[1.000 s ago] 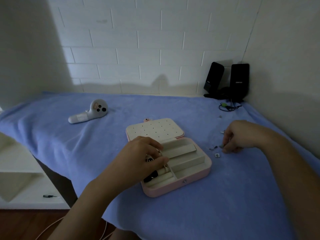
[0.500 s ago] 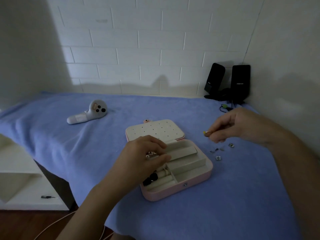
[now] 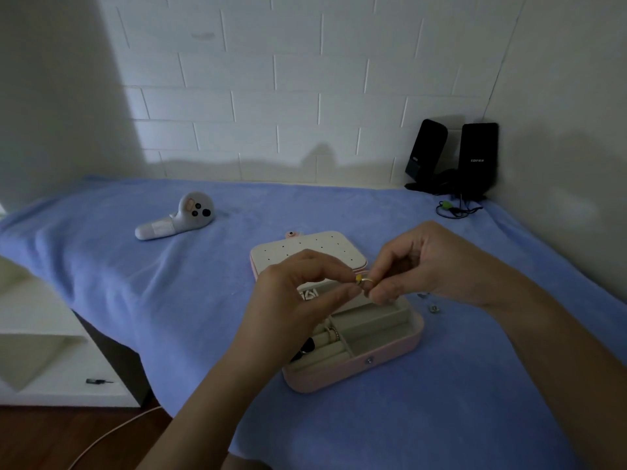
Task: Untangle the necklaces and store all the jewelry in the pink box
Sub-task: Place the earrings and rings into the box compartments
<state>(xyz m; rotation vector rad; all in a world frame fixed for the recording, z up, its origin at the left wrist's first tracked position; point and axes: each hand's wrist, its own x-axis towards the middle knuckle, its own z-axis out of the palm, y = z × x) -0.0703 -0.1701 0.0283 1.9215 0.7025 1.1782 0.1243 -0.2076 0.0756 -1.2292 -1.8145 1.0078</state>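
from my end both hands meet over the open box: the right hand (image 3: 431,266) pinches a small gold ring (image 3: 365,281) between thumb and forefinger, and the left hand (image 3: 298,300) has its curled thumb and forefinger closed on the ring's other side, where a yellow bit shows. the ring is held in the air, above the back half of the pink jewelry box (image 3: 390,355), touching nothing but fingertips. the box sits near the middle of the desk, toward its front edge, with its lid (image 3: 305,247) folded flat behind it, the cream inside dotted with small holes. in the box's left compartment, in the ring rolls, i can make out a couple of rings (image 3: 332,334) and a dark piece (image 3: 307,347) i can't identify; the right compartments look cream, partly hidden by the hands. just beside the box's right side a few tiny metal jewelry pieces (image 3: 433,308) lie on the blue blanket (image 3: 152,283) that covers the desk, too small to tell apart. toward the back left lies a white handheld controller (image 3: 176,222). in the back right corner stand two black speakers (image 3: 454,154) against the white brick wall, with a thin cable (image 3: 453,210) coiled in front of them. off the desk's left edge is a white shelf (image 3: 51,368).
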